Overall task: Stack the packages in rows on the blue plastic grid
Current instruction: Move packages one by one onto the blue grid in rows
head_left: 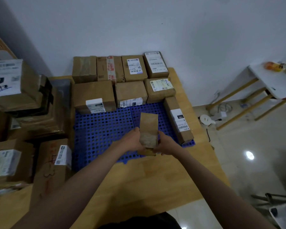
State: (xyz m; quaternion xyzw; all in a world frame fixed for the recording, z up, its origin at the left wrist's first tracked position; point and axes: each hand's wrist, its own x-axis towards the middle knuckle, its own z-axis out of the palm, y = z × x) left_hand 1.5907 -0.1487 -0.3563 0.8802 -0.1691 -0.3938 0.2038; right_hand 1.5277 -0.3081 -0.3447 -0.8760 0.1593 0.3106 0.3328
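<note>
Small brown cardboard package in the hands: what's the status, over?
Both hands, left and right, grip small brown cardboard package. Held above blue plastic grid. Open grid below, nothing blocking.

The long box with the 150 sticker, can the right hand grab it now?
Probably not yet: the right hand, with the left hand, is holding a small brown package. The long box lies close beside it, nothing between.

A wooden tabletop (155,179) stands against a pale wall (155,27); to the right, a white side table (274,81) and tiled floor (254,171).
</note>
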